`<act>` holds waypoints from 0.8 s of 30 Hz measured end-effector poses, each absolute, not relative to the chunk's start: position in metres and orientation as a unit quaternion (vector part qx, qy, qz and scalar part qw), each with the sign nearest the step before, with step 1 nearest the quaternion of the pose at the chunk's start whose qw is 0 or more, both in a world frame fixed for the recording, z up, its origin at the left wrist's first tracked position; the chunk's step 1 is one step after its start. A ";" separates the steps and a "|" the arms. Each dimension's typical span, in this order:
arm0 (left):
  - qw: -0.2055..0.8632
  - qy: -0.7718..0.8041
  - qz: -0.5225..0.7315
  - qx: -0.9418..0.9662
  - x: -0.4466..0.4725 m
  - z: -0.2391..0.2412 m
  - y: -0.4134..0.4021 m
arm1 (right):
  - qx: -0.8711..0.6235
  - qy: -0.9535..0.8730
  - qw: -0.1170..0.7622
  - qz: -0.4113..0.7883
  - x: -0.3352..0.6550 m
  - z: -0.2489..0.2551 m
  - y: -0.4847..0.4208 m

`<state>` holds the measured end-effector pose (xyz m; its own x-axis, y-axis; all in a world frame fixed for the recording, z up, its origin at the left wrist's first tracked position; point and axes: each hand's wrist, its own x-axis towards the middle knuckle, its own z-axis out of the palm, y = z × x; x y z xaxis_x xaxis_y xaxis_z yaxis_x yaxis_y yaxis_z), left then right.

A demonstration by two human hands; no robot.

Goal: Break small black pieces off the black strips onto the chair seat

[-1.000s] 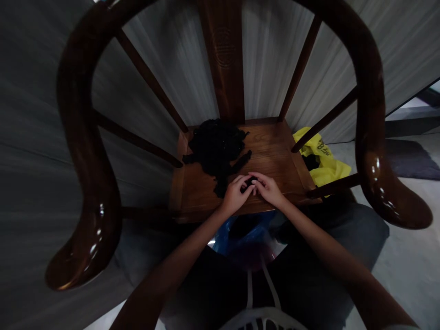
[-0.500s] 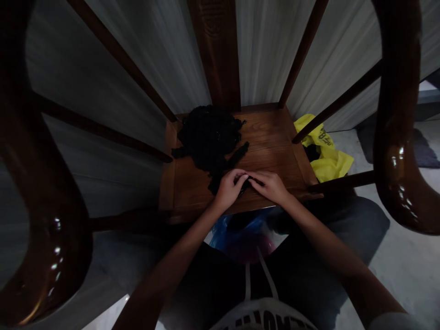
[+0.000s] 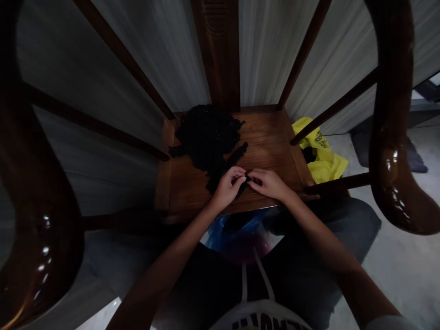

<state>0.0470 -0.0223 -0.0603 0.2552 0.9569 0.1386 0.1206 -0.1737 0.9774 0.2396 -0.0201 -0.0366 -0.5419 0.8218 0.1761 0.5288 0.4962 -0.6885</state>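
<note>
Near the front edge of the wooden chair seat [image 3: 268,133], my left hand [image 3: 228,185] pinches a small black piece [image 3: 241,189] that looks like fabric or trim. My right hand [image 3: 268,184] grips the same piece from the other side, thumb and fingers closed. The fingertips of both hands almost meet. Beyond them, a heap of black material [image 3: 208,135] with a ragged outline covers the seat's back left. A black strip [image 3: 236,154] sticks out from the heap towards the right. Dim light hides the material's detail.
Dark glossy armrests [image 3: 392,137] curve along both sides, joined to the seat by thin wooden spindles [image 3: 304,55]. A yellow bag [image 3: 325,160] lies on the floor at the right. Below the seat's front edge are blue plastic [image 3: 237,231] and something pink.
A small gap has opened between my fingertips, with the right hand drawn slightly away from the left. The camera view has shifted a little. The black heap looks the same.
</note>
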 end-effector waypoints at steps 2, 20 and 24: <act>0.466 0.429 0.437 0.638 0.047 -0.059 -0.023 | -0.416 -0.819 0.258 0.300 0.239 -0.036 -0.022; 0.342 0.475 0.397 0.707 0.046 -0.051 -0.026 | -0.427 -0.784 0.340 0.296 0.227 -0.042 -0.036; 0.352 0.474 0.382 0.711 0.046 -0.051 -0.023 | -0.409 -0.801 0.320 0.297 0.229 -0.039 -0.036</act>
